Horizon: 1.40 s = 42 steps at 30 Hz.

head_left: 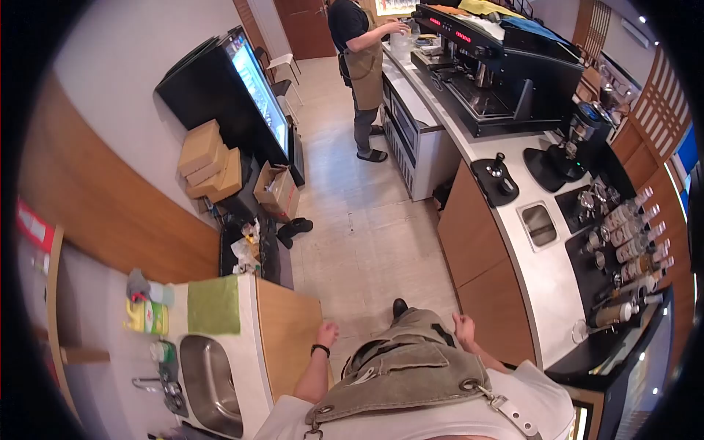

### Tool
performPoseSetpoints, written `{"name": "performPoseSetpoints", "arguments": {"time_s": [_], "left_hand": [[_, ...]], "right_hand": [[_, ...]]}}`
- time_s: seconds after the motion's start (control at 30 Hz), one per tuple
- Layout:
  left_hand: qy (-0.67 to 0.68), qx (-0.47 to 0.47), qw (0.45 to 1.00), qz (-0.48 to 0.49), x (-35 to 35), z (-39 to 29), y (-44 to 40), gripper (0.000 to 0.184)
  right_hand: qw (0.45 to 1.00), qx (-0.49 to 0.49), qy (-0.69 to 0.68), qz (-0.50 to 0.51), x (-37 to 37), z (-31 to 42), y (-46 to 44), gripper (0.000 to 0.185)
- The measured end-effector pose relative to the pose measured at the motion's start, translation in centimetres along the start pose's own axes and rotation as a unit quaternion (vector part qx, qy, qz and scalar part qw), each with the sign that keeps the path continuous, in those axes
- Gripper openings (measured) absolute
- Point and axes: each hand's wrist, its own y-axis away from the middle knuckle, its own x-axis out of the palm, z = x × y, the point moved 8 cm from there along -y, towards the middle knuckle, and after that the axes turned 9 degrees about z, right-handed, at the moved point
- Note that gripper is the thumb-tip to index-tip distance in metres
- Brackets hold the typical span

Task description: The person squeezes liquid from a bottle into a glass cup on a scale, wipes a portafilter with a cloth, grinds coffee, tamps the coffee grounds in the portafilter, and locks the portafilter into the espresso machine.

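Khaki apron [389, 370] is hanging between a person's hands. Left hand [328, 335] is dangling near a cabinet [286, 334], fingers loosely parted; right hand [464, 331] is hovering near the apron, its grip impossible to tell. Well beyond the fingers, a co-worker [349, 28] is standing beside a clear jug [400, 49].

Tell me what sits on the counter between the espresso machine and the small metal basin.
A black mat with a tamper on it, as the head view shows.

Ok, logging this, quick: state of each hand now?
Left hand: nothing visibly held; open or closed unclear.
Right hand: nothing visibly held; open or closed unclear.
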Motion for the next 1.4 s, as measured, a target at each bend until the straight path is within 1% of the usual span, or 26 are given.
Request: {"name": "performPoseSetpoints", "arguments": {"time_s": [0.07, 0.13, 0.17, 0.2, 0.27, 0.3, 0.4, 0.47, 0.53, 0.6, 0.67, 0.7, 0.73, 0.77, 0.8, 0.83, 0.87, 0.9, 0.93, 1.03, 1.07, 1.17, 1.23, 1.3, 1.33, 1.4], "left_hand": [[-0.016, -0.101, 0.992, 0.07, -0.4, 2.4, -2.6, 0.018], [-0.218, -0.015, 0.973, 0.072, -0.6, -0.8, -2.7, 0.017], [-0.317, 0.03, 0.946, 0.06, -0.4, -2.1, -3.0, 0.018], [-0.413, 0.082, 0.906, 0.039, -0.6, -2.3, -3.5, 0.018], [-0.587, 0.184, 0.788, -0.006, -0.4, -5.3, -5.4, 0.019], [-0.561, 0.149, 0.814, 0.014, -0.8, -5.9, -7.0, 0.019], [-0.452, 0.021, 0.89, 0.059, -2.9, -8.8, -13.9, 0.019], [-0.399, -0.025, 0.913, 0.077, -4.8, -12.2, -19.7, 0.019], [-0.355, -0.058, 0.928, 0.095, -7.2, -16.5, -26.1, 0.02], [-0.266, -0.108, 0.952, 0.109, -9.5, -21.9, -33.3, 0.02], [-0.146, -0.166, 0.97, 0.098, -11.6, -28.5, -40.4, 0.021], [-0.124, -0.16, 0.975, 0.089, -12.5, -32.6, -44.4, 0.022], [-0.172, -0.118, 0.97, 0.125, -13.4, -36.7, -49.3, 0.018], [-0.13, -0.049, 0.989, 0.059, -14.2, -42.8, -52.3, 0.018], [-0.17, 0.002, 0.985, 0.035, -14.0, -48.9, -55.2, 0.017], [-0.111, -0.007, 0.992, 0.064, -13.7, -52.9, -58.9, 0.017], [-0.133, 0.06, 0.987, 0.074, -13.2, -57.8, -62.5, 0.02], [-0.151, 0.127, 0.977, 0.083, -11.7, -62.5, -65.6, 0.022], [-0.121, 0.149, 0.977, 0.091, -9.6, -66.8, -67.8, 0.024], [-0.079, 0.209, 0.97, 0.093, -1.4, -80.4, -68.9, 0.029], [-0.051, 0.224, 0.965, 0.123, 2.3, -83.6, -69.5, 0.029], [0.015, 0.26, 0.937, 0.231, 14.6, -93.0, -67.5, 0.029], [0.031, 0.342, 0.899, 0.273, 23.0, -101.2, -63.7, 0.025], [0.103, 0.411, 0.83, 0.363, 30.4, -109.5, -58.7, 0.018], [0.13, 0.436, 0.807, 0.377, 33.0, -113.3, -55.8, 0.017], [0.189, 0.493, 0.746, 0.405, 37.3, -120.9, -52.1, 0.015]], "right_hand": [[0.998, 0.008, 0.027, 0.052, 1.2, 7.6, -6.1, 0.046], [0.99, -0.018, -0.083, 0.113, 3.8, 13.1, -13.7, 0.037], [0.989, -0.094, -0.028, 0.106, 4.1, 17.0, -17.1, 0.037], [0.98, -0.171, 0.029, 0.098, 4.5, 21.4, -20.0, 0.038], [0.972, -0.184, -0.021, 0.142, 5.8, 28.0, -25.7, 0.038], [0.967, -0.19, -0.047, 0.163, 6.6, 31.3, -28.4, 0.038], [0.971, -0.17, 0.076, 0.147, 7.8, 42.7, -31.1, 0.033], [0.986, -0.119, 0.072, 0.088, 9.5, 46.4, -34.1, 0.035], [0.995, -0.066, 0.049, 0.059, 11.6, 47.9, -36.2, 0.038], [0.998, -0.025, 0.015, 0.053, 13.2, 46.6, -38.7, 0.04], [0.997, -0.067, -0.03, 0.009, 13.9, 45.5, -40.8, 0.039], [0.995, -0.087, -0.055, -0.012, 14.0, 45.5, -41.4, 0.039], [0.994, -0.092, -0.056, -0.031, 13.5, 46.4, -41.3, 0.036], [0.993, -0.076, -0.08, -0.037, 13.4, 46.1, -42.0, 0.035], [0.992, -0.062, -0.104, -0.044, 13.2, 45.5, -42.6, 0.034], [0.99, -0.049, -0.126, -0.051, 13.1, 45.5, -43.4, 0.033], [0.994, -0.03, -0.096, -0.052, 13.1, 46.4, -43.9, 0.034], [0.997, -0.012, -0.063, -0.051, 12.7, 47.5, -43.9, 0.034], [0.998, 0.006, -0.03, -0.05, 12.4, 48.2, -44.6, 0.036], [0.985, 0.061, -0.078, -0.144, 11.6, 50.5, -48.2, 0.044], [0.983, 0.077, -0.079, -0.143, 10.8, 54.1, -48.5, 0.053], [0.973, 0.045, -0.144, -0.175, 9.7, 55.6, -53.4, 0.052], [0.966, 0.034, -0.188, -0.176, 8.5, 57.8, -56.8, 0.043], [0.955, 0.022, -0.236, -0.176, 7.9, 57.2, -59.4, 0.037], [0.953, 0.006, -0.245, -0.178, 7.2, 57.9, -59.9, 0.031], [0.94, -0.001, -0.278, -0.199, 6.2, 58.3, -60.0, 0.035]]}}
